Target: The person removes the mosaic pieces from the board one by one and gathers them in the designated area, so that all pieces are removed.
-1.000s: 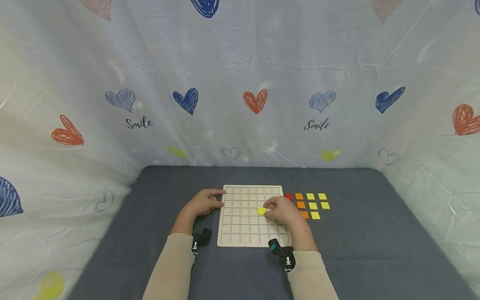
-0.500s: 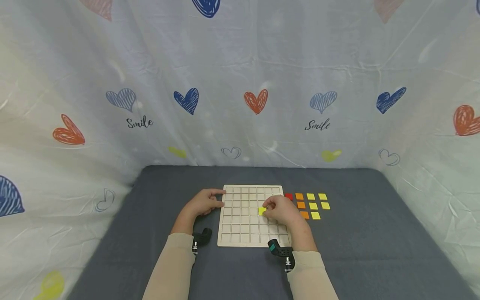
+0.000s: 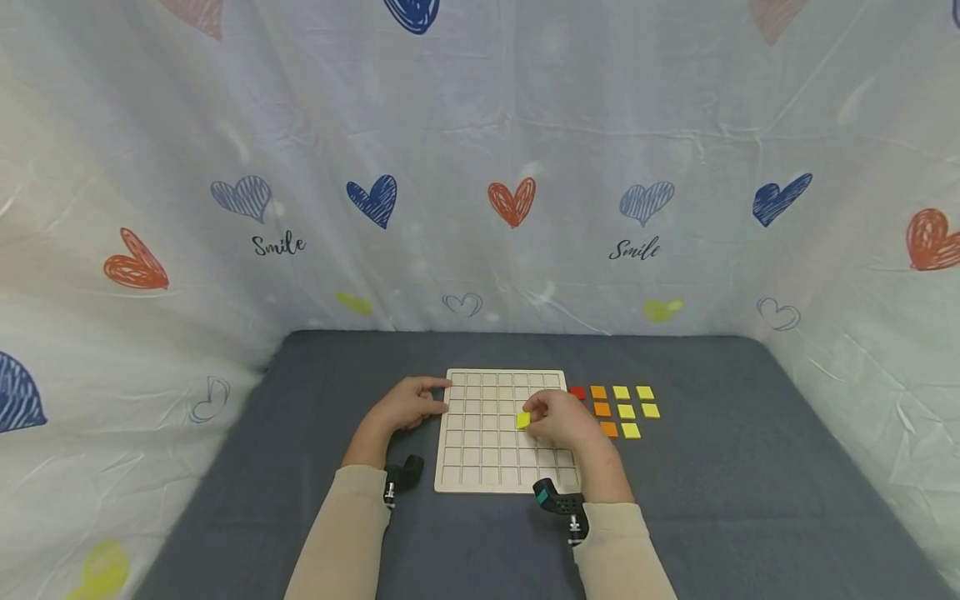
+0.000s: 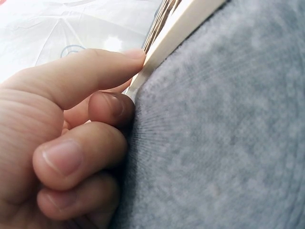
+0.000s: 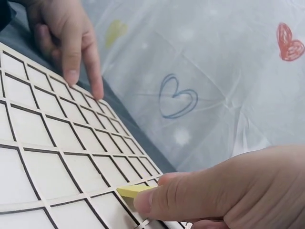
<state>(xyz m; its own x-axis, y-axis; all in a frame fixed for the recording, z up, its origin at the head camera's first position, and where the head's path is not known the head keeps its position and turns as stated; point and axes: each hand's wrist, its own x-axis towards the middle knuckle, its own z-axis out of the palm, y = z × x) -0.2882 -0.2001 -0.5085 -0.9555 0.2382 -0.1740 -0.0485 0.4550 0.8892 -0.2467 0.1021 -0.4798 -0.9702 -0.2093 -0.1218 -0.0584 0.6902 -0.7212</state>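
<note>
A pale wooden grid board (image 3: 480, 457) lies on the grey table. My right hand (image 3: 560, 419) pinches a small yellow square tile (image 3: 522, 421) over the right half of the board. Seen from the right wrist, the yellow tile (image 5: 129, 191) tilts above a cell, its far side between thumb and fingers hidden. My left hand (image 3: 405, 406) touches the board's left edge with two extended fingers. In the left wrist view the fingertips of that hand (image 4: 71, 119) rest against the board's rim (image 4: 167, 43), while the other fingers curl loosely by the cloth.
Right of the board are a red tile (image 3: 577, 392), a column of orange tiles (image 3: 602, 409) and several pale yellow tiles (image 3: 626, 412). The grey tablecloth (image 3: 720, 467) extends to the right. A white curtain with printed hearts (image 3: 450, 125) surrounds the table.
The yellow tile in my right hand has tipped up slightly over the grid, and the hand has shifted a little upward in the view. My left hand has stayed at the board's edge.
</note>
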